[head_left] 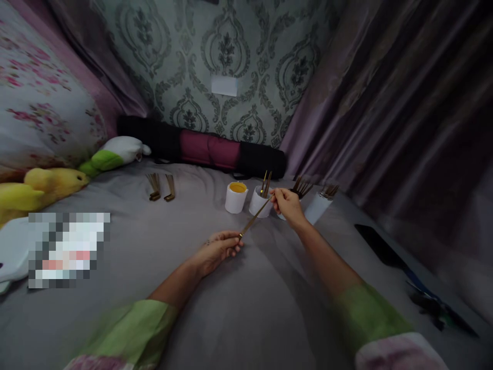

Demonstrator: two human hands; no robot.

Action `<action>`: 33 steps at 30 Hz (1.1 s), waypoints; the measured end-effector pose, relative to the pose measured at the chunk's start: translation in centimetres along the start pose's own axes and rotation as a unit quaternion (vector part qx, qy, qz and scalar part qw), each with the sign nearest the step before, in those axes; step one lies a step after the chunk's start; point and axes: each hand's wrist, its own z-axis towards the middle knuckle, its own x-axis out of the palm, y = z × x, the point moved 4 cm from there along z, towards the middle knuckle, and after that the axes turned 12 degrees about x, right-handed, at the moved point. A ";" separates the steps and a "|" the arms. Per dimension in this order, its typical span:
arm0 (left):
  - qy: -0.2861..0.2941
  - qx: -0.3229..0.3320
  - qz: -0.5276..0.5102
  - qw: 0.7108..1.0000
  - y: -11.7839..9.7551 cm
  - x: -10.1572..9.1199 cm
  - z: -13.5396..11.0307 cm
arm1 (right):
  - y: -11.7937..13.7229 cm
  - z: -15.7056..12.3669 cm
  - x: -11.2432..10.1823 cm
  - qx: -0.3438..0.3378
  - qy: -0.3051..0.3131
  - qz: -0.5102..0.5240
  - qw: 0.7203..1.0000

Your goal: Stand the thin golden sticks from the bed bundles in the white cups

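A thin golden utensil, knife-like, is held slantwise between both hands above a grey bedsheet. My left hand pinches its lower end, fingers closed. My right hand grips its upper end, close to a row of white cups. One cup has a yellow inside. The cup beside it holds a few golden utensils. A tilted cup holds several dark-tipped utensils. Another cup sits mostly hidden behind my right hand.
Two bundles of golden cutlery lie farther back on the sheet. Yellow and green plush toys rest at the left. A black and maroon rolled bag lies along the wall. A dark phone lies at the right, by curtains.
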 end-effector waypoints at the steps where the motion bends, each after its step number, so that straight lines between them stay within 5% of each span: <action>1: 0.000 0.000 0.000 1.000 0.0 0.0 0.0 | 0.1 0.0 -0.1 0.005 0.002 -0.001 1.000; 21: -0.022 -0.022 -0.029 0.999 -0.4 -0.2 0.0 | 1.0 1.1 -0.1 0.095 0.026 -0.021 0.995; 33: -0.047 -0.050 -0.053 0.996 -1.0 -0.1 0.1 | 4.3 3.4 -3.7 0.079 -0.020 -0.043 0.996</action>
